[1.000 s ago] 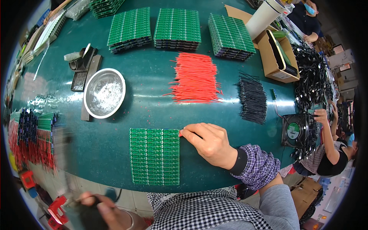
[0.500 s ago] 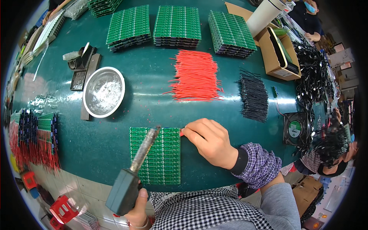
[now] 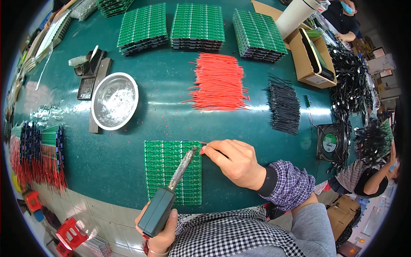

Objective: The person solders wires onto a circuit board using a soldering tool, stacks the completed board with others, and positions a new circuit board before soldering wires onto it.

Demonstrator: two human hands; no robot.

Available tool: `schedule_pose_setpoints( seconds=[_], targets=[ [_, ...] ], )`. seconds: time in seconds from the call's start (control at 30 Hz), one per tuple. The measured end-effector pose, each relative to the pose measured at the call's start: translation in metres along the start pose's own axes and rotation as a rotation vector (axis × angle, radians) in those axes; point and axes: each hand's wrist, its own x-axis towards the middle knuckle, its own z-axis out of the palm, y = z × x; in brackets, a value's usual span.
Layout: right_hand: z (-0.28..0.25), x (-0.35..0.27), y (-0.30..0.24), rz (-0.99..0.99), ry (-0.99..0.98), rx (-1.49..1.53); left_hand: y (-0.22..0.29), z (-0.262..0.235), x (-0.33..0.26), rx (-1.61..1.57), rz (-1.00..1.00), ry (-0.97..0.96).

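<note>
A green circuit board panel (image 3: 165, 169) lies flat on the dark green table, close to the near edge. My left hand (image 3: 160, 233) grips a soldering iron (image 3: 169, 192) by its dark handle; the metal tip reaches up to the panel's upper right corner. My right hand (image 3: 237, 160) rests at that same corner and pinches a short red wire (image 3: 203, 148) against the board edge, right beside the iron's tip.
A pile of red wires (image 3: 218, 81) and a pile of black wires (image 3: 283, 105) lie beyond my right hand. A steel bowl (image 3: 114, 100) sits left of centre. Stacks of green boards (image 3: 197, 25) line the far side. Finished boards (image 3: 40, 150) stand left. Another person (image 3: 370, 175) works at right.
My left hand has come up from below the table edge with the soldering iron and brought its tip to the board's upper right corner. My right hand stayed at that corner.
</note>
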Motion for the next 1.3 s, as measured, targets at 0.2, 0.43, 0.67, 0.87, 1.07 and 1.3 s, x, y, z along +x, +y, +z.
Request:
schedule_pose_setpoints(
  seconds=[0.2, 0.43, 0.67, 0.87, 1.07, 1.3],
  targets=[
    [0.001, 0.0, -0.001, 0.006, -0.013, -0.012, 0.008, 0.009, 0.009, -0.014, 0.041, 0.1],
    [0.0, 0.001, -0.001, 0.0, -0.024, -0.028, 0.019, 0.01, 0.017, 0.041, 0.122, 0.074],
    [0.0, 0.001, -0.001, 0.001, -0.025, -0.028, 0.006, 0.007, 0.007, 0.011, 0.03, 0.108],
    [0.0, 0.001, -0.001, 0.001, -0.018, -0.035, 0.011, 0.004, 0.003, -0.069, -0.081, 0.13],
    [0.0, 0.002, -0.004, 0.006, -0.012, -0.027, 0.009, 0.004, 0.001, -0.054, -0.07, 0.141],
    [-0.003, -0.007, -0.009, -0.048, 0.115, 0.047, 0.011, 0.003, -0.001, -0.093, -0.119, 0.186]
  ],
)
